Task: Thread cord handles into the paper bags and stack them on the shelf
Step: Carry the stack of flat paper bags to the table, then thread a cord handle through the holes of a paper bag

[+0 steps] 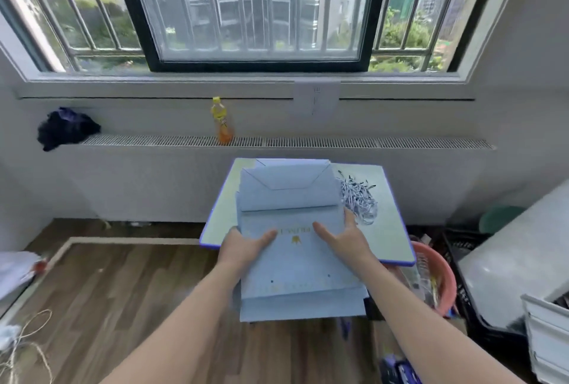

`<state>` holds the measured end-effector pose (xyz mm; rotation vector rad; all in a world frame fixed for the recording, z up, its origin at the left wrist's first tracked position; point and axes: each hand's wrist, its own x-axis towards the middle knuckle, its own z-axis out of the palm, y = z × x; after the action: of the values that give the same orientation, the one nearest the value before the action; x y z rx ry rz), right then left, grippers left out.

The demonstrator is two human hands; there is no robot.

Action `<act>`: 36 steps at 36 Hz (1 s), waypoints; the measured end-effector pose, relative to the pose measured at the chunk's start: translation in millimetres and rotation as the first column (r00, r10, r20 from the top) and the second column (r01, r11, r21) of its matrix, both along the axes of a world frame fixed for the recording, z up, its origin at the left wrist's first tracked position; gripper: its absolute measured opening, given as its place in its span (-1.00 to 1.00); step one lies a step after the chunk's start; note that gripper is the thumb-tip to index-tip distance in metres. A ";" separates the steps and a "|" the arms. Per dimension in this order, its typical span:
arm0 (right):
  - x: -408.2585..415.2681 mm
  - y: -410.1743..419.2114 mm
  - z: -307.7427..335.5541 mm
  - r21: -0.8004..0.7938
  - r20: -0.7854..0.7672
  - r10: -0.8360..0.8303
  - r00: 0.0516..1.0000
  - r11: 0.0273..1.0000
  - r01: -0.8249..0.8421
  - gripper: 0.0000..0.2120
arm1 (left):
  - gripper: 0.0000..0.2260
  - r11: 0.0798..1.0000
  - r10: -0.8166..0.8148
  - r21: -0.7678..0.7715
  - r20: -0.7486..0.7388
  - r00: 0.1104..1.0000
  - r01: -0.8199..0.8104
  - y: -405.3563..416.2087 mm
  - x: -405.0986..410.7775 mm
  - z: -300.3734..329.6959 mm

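Small pale table (391, 229) with a blue rim, set on wood-plank floor below a barred window. Flat, smooth blue paper bags (295, 198) piled on the table. Left hand (246, 245) and right hand (348, 237) clamp the top bag's sides. Tangled cords (358, 198) lie right of the bags.

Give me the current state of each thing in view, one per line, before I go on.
Top paper bag: folded flat, held by both hands, no cord handle visible in its holes.
Bag stack: flat on the small table.
Cord pile: loose, tangled, right of the stack.
Left hand: gripping the bag's left edge.
Right hand: gripping its right edge.
Bottle: upright, capped, on the ledge.
Window: closed.
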<state>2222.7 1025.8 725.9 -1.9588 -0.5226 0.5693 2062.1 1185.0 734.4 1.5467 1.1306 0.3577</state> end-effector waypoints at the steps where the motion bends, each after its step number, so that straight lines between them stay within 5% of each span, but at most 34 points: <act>1: 8.0 7.9 -2.4 0.000 -0.006 0.010 1.000 1.000 -0.010 -0.23 | -0.44 1.000 0.004 -0.007 -0.011 1.000 -0.004 9.4 7.6 -3.2; 17: 103.3 137.6 -67.9 -0.124 -0.108 -0.015 0.994 0.992 0.001 -0.25 | -0.21 0.977 -0.098 -0.195 -0.027 0.995 0.091 144.6 103.4 -60.6; 22: 123.5 184.0 -88.4 -0.185 -0.161 -0.001 0.987 0.982 -0.029 -0.21 | 0.03 0.952 -0.142 -0.279 -0.034 0.989 0.127 205.0 130.6 -90.7; 27: 140.2 223.3 -108.6 -0.297 -0.184 0.012 0.983 0.952 -0.067 -0.15 | -0.25 0.947 -0.171 -0.281 -0.032 0.985 0.155 243.0 148.1 -106.6; 36: 167.3 261.1 -128.1 -0.368 -0.199 -0.056 0.978 0.930 -0.021 -0.18 | -0.32 0.951 -0.205 -0.248 -0.063 0.977 0.183 280.6 180.6 -137.6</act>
<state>2390.0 1286.9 597.8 -2.2202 -0.2787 0.9019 2242.7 1465.5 596.7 1.4529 1.0364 0.0178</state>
